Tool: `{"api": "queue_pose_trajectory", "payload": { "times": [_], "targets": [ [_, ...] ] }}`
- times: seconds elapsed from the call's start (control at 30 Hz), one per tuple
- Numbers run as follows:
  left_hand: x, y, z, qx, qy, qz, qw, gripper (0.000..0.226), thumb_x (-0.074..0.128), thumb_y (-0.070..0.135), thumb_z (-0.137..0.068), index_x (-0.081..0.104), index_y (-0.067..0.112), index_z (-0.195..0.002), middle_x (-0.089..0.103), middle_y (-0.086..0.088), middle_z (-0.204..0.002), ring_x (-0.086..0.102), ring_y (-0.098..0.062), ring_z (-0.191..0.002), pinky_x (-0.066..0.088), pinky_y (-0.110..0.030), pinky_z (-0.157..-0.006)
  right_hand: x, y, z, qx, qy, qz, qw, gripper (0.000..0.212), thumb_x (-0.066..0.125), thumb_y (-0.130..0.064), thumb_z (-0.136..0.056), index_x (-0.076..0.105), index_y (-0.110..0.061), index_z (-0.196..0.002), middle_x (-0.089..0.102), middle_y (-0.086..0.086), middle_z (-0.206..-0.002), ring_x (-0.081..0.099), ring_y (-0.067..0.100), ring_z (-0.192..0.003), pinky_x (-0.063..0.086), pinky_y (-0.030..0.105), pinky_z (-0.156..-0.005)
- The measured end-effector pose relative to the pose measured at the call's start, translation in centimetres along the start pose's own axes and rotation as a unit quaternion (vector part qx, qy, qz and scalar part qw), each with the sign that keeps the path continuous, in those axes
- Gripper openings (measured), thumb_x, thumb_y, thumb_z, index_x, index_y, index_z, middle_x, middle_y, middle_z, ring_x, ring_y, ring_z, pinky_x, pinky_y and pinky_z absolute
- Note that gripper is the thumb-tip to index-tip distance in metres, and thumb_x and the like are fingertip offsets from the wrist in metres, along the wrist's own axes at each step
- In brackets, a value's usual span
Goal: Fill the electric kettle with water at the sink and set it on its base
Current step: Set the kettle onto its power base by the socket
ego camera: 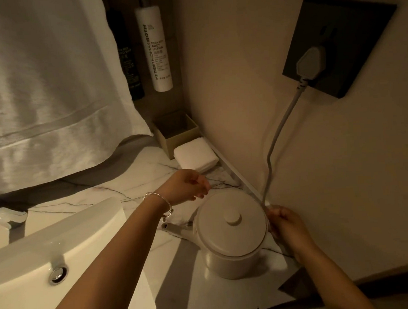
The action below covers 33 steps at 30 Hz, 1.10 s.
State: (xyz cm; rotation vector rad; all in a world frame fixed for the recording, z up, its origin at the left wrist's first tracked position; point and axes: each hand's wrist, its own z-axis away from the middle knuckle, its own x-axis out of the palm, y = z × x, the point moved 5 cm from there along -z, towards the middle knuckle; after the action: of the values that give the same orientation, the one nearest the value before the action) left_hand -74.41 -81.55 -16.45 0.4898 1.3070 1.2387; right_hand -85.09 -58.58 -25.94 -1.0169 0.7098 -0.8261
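Observation:
A pale electric kettle (232, 238) stands upright on the marble counter (119, 185) close to the right wall. Its lid is on and its spout (176, 230) points left toward the sink (60, 244). My right hand (286, 223) is curled against the kettle's right side, where the handle is hidden under my fingers. Just behind the kettle's far rim, my left hand (188, 184) hovers with loosely bent fingers and holds nothing. A grey cord (280, 130) runs from a plug (312, 61) in the wall socket down behind the kettle. No base shows.
A faucet (6, 219) sits at the sink's far left. A white towel (38, 81) hangs over the counter's back. A folded cloth (196, 157) and an open box (175, 132) lie behind the kettle. Two bottles (153, 47) hang above. The wall is tight on the right.

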Motion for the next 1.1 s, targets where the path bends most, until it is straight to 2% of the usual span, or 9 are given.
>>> {"api": "queue_pose_trajectory", "payload": {
  "times": [0.1, 0.2, 0.27, 0.47, 0.57, 0.77, 0.9, 1.0, 1.1],
  "targets": [
    [0.5, 1.3, 0.9, 0.03, -0.022, 0.011, 0.999, 0.006, 0.059, 0.016, -0.084, 0.063, 0.019, -0.081, 0.068, 0.002, -0.088, 0.063, -0.011, -0.082, 0.052, -0.023, -0.076, -0.4, 2.7, 0.6, 0.071, -0.019, 0.031, 0.997, 0.018, 0.053, -0.01, -0.087, 0.059, -0.01, -0.071, 0.054, 0.004, -0.056, 0.047, 0.009, -0.046, 0.039, 0.019, -0.043],
    [0.7, 2.1, 1.5, 0.055, -0.004, 0.0, 0.998, 0.009, 0.059, 0.013, -0.084, 0.063, 0.02, -0.078, 0.066, 0.002, -0.086, 0.061, -0.013, -0.083, 0.051, -0.026, -0.077, -0.2, 4.1, 1.2, 0.108, -0.038, 0.046, 0.992, 0.018, 0.053, -0.008, -0.086, 0.061, -0.016, -0.073, 0.058, 0.009, -0.067, 0.051, 0.018, -0.06, 0.042, 0.025, -0.056],
    [0.6, 2.0, 1.8, 0.061, 0.021, 0.004, 0.998, 0.012, 0.058, 0.012, -0.084, 0.062, 0.021, -0.076, 0.065, 0.003, -0.083, 0.061, -0.011, -0.079, 0.05, -0.024, -0.074, -0.1, 4.2, 1.5, 0.107, -0.043, 0.054, 0.992, 0.021, 0.051, -0.005, -0.086, 0.062, -0.018, -0.072, 0.056, 0.009, -0.066, 0.048, 0.018, -0.06, 0.039, 0.027, -0.057],
    [0.2, 1.1, 2.4, 0.075, 0.081, 0.051, 0.993, 0.007, 0.058, 0.018, -0.085, 0.063, 0.018, -0.08, 0.067, 0.0, -0.078, 0.06, -0.006, -0.069, 0.051, -0.015, -0.064, 0.2, 3.7, 2.2, 0.098, -0.045, 0.013, 0.994, 0.025, 0.048, -0.006, -0.088, 0.058, -0.014, -0.067, 0.047, 0.008, -0.058, 0.036, 0.015, -0.046, 0.028, 0.025, -0.047],
    [0.2, 0.8, 2.6, 0.069, 0.097, 0.079, 0.99, 0.007, 0.057, 0.016, -0.085, 0.061, 0.017, -0.08, 0.065, 0.005, -0.073, 0.059, 0.0, -0.062, 0.049, -0.011, -0.059, 0.2, 3.7, 2.4, 0.094, -0.038, 0.009, 0.995, 0.024, 0.049, -0.005, -0.087, 0.059, -0.014, -0.067, 0.048, 0.008, -0.058, 0.037, 0.015, -0.046, 0.03, 0.025, -0.046],
    [0.2, 0.3, 2.7, 0.062, 0.125, 0.096, 0.985, 0.008, 0.056, 0.012, -0.084, 0.059, 0.018, -0.079, 0.065, 0.003, -0.072, 0.06, -0.004, -0.063, 0.05, -0.012, -0.059, -0.2, 3.8, 2.3, 0.089, -0.021, 0.031, 0.995, 0.023, 0.05, -0.006, -0.088, 0.062, -0.012, -0.069, 0.053, 0.008, -0.056, 0.042, 0.01, -0.038, 0.035, 0.023, -0.047],
    [0.3, 0.4, 2.8, 0.061, 0.126, 0.101, 0.985, 0.011, 0.055, 0.009, -0.084, 0.059, 0.017, -0.077, 0.065, 0.001, -0.071, 0.06, -0.003, -0.06, 0.051, -0.013, -0.06, -0.3, 3.7, 2.1, 0.079, 0.0, 0.063, 0.995, 0.023, 0.054, -0.006, -0.085, 0.06, -0.01, -0.063, 0.055, 0.004, -0.051, 0.046, 0.012, -0.043, 0.037, 0.022, -0.045],
    [0.3, 0.3, 2.9, 0.064, 0.128, 0.104, 0.984, 0.013, 0.054, 0.007, -0.083, 0.059, 0.017, -0.076, 0.065, 0.002, -0.071, 0.06, 0.0, -0.058, 0.051, -0.013, -0.059, -0.4, 3.9, 2.1, 0.073, 0.008, 0.085, 0.994, 0.018, 0.05, -0.011, -0.089, 0.057, -0.011, -0.072, 0.056, 0.005, -0.059, 0.05, 0.015, -0.051, 0.039, 0.023, -0.048],
    [0.4, 0.2, 3.0, 0.059, 0.127, 0.11, 0.984, 0.012, 0.055, 0.007, -0.083, 0.06, 0.016, -0.077, 0.065, 0.002, -0.07, 0.06, -0.002, -0.059, 0.05, -0.014, -0.059, -0.4, 4.0, 2.3, 0.066, 0.006, 0.084, 0.994, 0.019, 0.05, -0.011, -0.09, 0.054, -0.013, -0.072, 0.054, 0.004, -0.061, 0.049, 0.015, -0.052, 0.04, 0.022, -0.047]
  ]
}}
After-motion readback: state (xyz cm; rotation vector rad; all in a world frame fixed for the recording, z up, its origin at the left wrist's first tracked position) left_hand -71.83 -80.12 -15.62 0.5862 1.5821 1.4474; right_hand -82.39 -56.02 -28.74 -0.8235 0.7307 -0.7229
